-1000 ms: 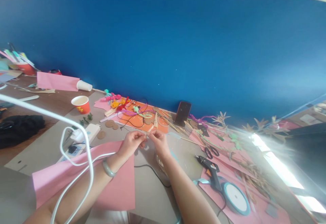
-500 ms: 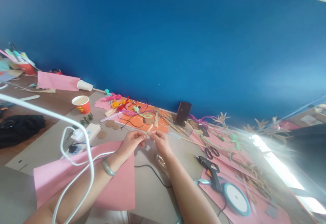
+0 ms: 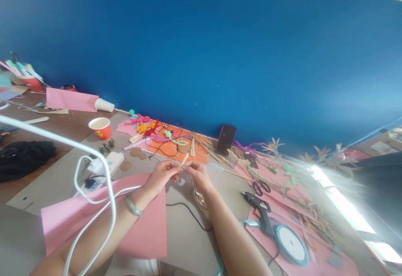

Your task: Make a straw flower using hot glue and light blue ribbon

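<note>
My left hand [image 3: 165, 172] and my right hand [image 3: 197, 173] meet over the middle of the table, fingertips pinched together. Between them is a small, pale, narrow strip [image 3: 185, 159] whose upper end sticks up above the fingers. Its kind is too small to make out, and its lower part is hidden by the fingers. Just beyond the hands lies orange paper [image 3: 201, 157] with a wooden clothespin [image 3: 192, 148] on it. A pink paper sheet [image 3: 147, 234] lies below my left forearm. Under the right wrist is a partly hidden clear, shiny roll [image 3: 200, 200].
A hot glue gun [image 3: 259, 207], black-handled scissors [image 3: 261, 187] and a ribbon spool [image 3: 291, 244] lie at right. A phone [image 3: 226, 139] leans on the blue wall. At left stand a paper cup [image 3: 100, 128] and a power strip [image 3: 111, 165]; a white cable [image 3: 108, 175] loops over the left arm.
The pale strip between my fingertips has turned slightly more upright. Both hands have stayed nearly in place, and the things on the table have not moved.
</note>
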`<state>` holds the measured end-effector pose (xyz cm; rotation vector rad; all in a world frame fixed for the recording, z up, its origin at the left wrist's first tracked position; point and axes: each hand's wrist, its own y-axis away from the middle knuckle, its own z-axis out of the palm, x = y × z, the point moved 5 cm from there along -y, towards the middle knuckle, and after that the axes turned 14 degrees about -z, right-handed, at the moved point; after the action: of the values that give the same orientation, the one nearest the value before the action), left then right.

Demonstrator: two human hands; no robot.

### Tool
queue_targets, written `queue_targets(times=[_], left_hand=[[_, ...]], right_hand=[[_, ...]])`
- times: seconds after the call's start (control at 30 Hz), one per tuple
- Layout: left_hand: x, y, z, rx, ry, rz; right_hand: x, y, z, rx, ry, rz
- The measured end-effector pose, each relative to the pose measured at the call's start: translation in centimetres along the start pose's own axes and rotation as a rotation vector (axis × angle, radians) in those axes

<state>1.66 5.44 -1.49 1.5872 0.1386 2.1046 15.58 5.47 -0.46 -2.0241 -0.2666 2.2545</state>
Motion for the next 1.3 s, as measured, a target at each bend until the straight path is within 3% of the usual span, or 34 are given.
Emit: queue_targets(times=[1.3], left_hand=[[0.40, 0.06, 0.12, 0.008, -0.191, 0.101]], right_hand=[[0.09, -0.07, 0.03, -0.002, 0.008, -0.048]])
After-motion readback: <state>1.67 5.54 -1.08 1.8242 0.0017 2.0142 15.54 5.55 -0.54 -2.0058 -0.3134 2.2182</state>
